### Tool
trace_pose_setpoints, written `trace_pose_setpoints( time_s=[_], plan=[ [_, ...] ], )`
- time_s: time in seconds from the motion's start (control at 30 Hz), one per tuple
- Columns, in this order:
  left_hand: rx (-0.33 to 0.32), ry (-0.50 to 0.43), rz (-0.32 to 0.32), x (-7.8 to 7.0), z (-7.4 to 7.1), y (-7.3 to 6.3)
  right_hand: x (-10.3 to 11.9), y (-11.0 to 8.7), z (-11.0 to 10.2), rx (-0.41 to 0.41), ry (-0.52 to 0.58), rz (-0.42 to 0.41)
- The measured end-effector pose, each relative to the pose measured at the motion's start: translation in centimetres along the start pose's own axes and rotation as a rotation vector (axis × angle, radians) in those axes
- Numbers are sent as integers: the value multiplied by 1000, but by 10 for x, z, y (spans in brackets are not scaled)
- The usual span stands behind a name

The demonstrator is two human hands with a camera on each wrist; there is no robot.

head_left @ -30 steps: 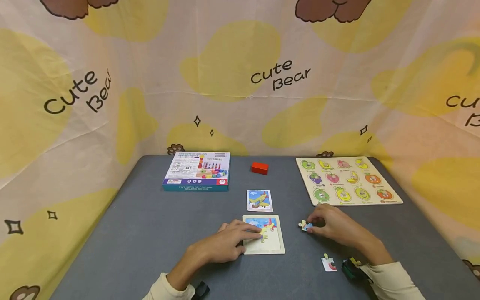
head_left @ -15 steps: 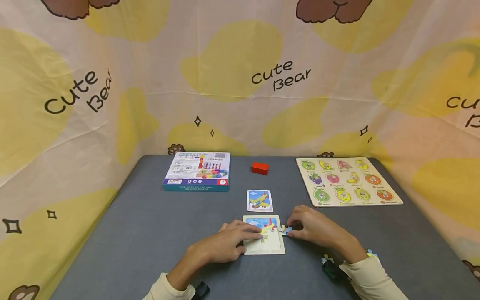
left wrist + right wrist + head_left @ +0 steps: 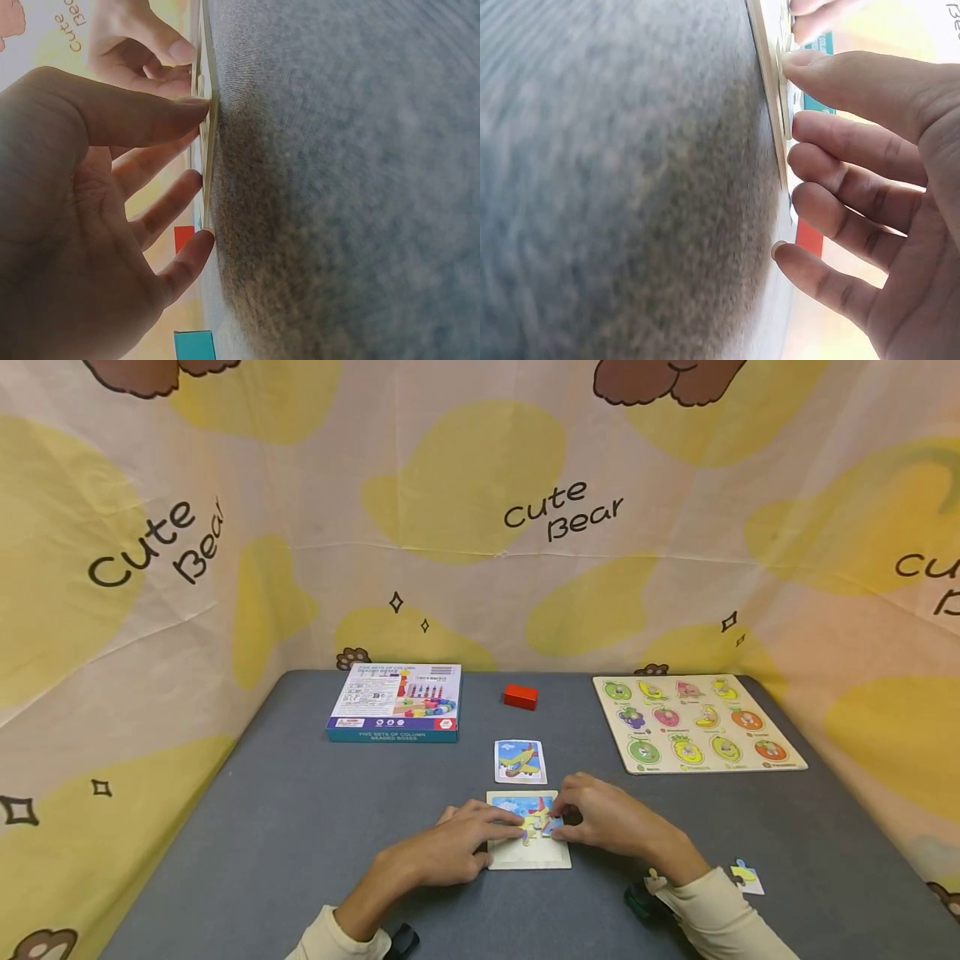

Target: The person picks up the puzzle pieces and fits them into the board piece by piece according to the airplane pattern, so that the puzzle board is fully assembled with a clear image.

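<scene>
A square puzzle tray (image 3: 525, 857) lies on the table, its upper part filled with joined pieces of an airplane picture. My left hand (image 3: 457, 845) rests on its left side, straight fingers pressing the pieces. In the left wrist view, the left thumb (image 3: 150, 120) lies at the tray edge (image 3: 212, 142). From the right, my right hand (image 3: 611, 810) pinches a blue jigsaw puzzle piece (image 3: 553, 825) between thumb and fingers, over the tray beside the joined pieces. Its fingertips partly cover the piece. Behind the tray is a picture card (image 3: 520, 762) showing a yellow airplane.
A loose puzzle piece (image 3: 747, 877) lies right of the right sleeve; another (image 3: 654, 877) is mostly hidden by the right wrist. Farther back stand a boxed bead set (image 3: 393, 702), a red block (image 3: 521, 697) and a fruit board (image 3: 697, 722). Patterned cloth surrounds the table.
My right hand has carried the puzzle piece leftward from the table onto the tray. The right forearm has uncovered one loose piece and covered most of another. The left hand has stayed put.
</scene>
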State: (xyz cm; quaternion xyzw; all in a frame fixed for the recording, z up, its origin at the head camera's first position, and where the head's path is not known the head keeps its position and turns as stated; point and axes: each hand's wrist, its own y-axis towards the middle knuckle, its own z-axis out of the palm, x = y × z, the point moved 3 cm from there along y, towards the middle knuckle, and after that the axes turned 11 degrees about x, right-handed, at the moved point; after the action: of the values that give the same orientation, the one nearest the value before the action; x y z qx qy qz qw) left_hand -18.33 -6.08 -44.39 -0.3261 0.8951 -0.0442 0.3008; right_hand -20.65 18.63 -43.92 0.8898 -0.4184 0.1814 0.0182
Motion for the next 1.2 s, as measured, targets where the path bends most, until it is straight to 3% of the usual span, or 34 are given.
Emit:
trace_pose_setpoints(
  time_s=[1.2],
  plan=[
    [21,-25,-4,0,-1,0,6,4,2,50,91,-48]
  ],
)
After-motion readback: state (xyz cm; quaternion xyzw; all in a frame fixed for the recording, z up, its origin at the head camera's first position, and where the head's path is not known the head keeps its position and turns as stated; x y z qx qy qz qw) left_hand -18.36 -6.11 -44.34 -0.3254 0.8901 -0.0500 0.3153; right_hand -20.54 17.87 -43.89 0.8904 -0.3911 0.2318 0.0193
